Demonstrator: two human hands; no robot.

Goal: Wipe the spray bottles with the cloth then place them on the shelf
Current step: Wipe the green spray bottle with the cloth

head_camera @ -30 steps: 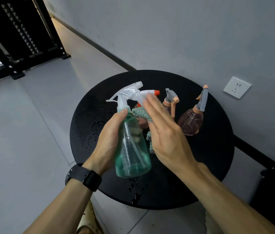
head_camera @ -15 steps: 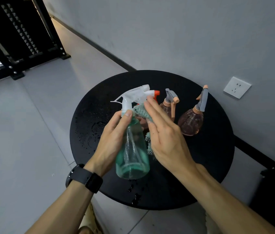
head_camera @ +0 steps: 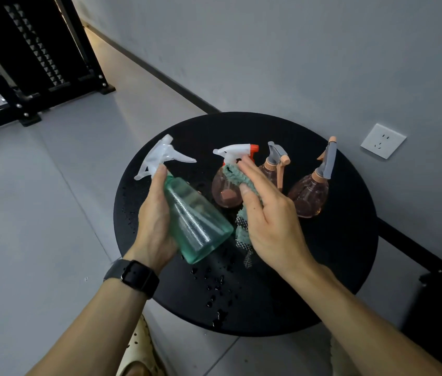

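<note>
Head view, surface: A round black table (head_camera: 336, 267) stands against a grey wall (head_camera: 295, 63), water droplets (head_camera: 214, 291) beaded on its near side.
Room: A white wall socket (head_camera: 383, 140) sits to the table's right; a black shelf frame (head_camera: 38, 63) stands far off to its left on the pale floor.
Green bottle: The left hand (head_camera: 154, 221), fingers curled round it, holds the green spray bottle (head_camera: 192, 221) above the table's left part, long axis tilted, white trigger head pointing up-left, base toward the camera.
Cloth: The right hand (head_camera: 271, 215) pinches a teal cloth (head_camera: 241, 183) between thumb and fingers, just right of the bottle and apart from it.
Others: Three pinkish bottles (head_camera: 309, 194) stand upright on the table's far side.
</note>
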